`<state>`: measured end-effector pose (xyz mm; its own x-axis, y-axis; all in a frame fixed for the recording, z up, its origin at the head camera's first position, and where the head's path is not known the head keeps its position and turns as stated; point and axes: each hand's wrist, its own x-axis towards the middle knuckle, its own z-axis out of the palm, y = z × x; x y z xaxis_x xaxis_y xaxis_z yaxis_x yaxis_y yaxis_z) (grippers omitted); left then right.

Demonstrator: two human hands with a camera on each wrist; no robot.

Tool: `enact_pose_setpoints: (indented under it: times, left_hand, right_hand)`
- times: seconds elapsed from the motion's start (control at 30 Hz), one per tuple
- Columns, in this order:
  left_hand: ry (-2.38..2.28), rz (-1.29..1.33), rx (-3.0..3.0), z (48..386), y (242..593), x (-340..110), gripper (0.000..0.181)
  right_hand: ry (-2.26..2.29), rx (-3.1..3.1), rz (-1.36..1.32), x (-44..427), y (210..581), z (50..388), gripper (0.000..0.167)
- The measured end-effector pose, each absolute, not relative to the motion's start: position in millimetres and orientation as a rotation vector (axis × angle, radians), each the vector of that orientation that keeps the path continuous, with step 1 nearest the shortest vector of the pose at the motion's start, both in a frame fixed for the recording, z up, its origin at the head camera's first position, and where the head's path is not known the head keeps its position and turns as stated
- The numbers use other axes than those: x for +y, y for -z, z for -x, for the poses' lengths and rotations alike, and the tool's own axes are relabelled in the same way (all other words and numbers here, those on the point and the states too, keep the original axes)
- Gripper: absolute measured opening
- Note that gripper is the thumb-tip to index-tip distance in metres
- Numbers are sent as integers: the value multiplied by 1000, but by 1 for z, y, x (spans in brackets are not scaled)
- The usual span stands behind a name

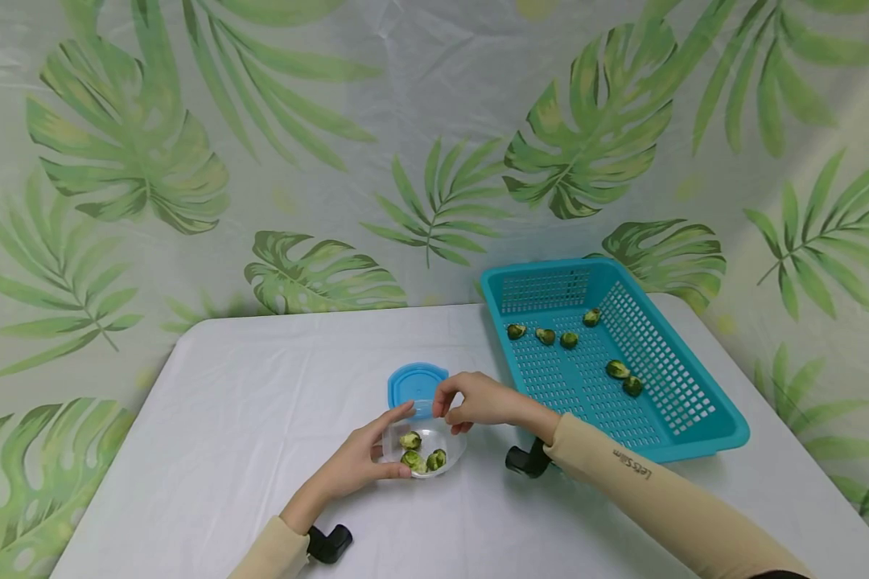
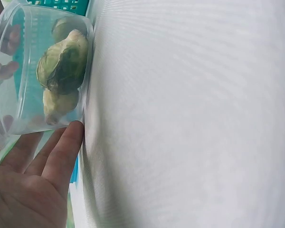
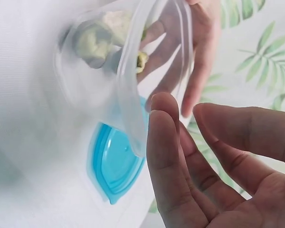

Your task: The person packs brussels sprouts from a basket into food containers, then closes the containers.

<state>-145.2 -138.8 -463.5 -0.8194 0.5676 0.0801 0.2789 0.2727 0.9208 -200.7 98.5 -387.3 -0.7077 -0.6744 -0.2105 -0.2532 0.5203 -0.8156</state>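
Clear plastic tub [image 1: 438, 435], on the table between the hands: judged light, thin-walled, liable to flex or slide; best held low on opposite sides. Left hand [image 1: 355, 460] cups it between thumb and fingers. Three sprouts [image 1: 410, 440] inside look firm. Right hand [image 1: 480, 400], at the rim, holds nothing, thumb and fingertips narrowly parted. Beyond: blue lid [image 1: 409, 382], turquoise basket [image 1: 561, 378] of sprouts, white tablecloth [image 1: 261, 386], leaf-print curtain [image 1: 449, 80].

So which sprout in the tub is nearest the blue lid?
The top sprout in head view; the other two sit lower, farther from the lid.
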Motion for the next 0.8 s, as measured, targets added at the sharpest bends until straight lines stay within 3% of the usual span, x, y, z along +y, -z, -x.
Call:
enact_pose_setpoints:
  times: [0.33,0.57,0.8]
  left_hand:
    - [-1569,-780,2265,141,452,-138,82]
    - [-1565,-781,2291,153,484,-143,85]
    - [-1566,-773,2291,152,482,-143,85]
  right_hand:
    - [1168,2177,771,108,376,198,7]
    - [1242,2111,789,119,371,201,8]
    - [1301,2098,769,129,364,203,11]
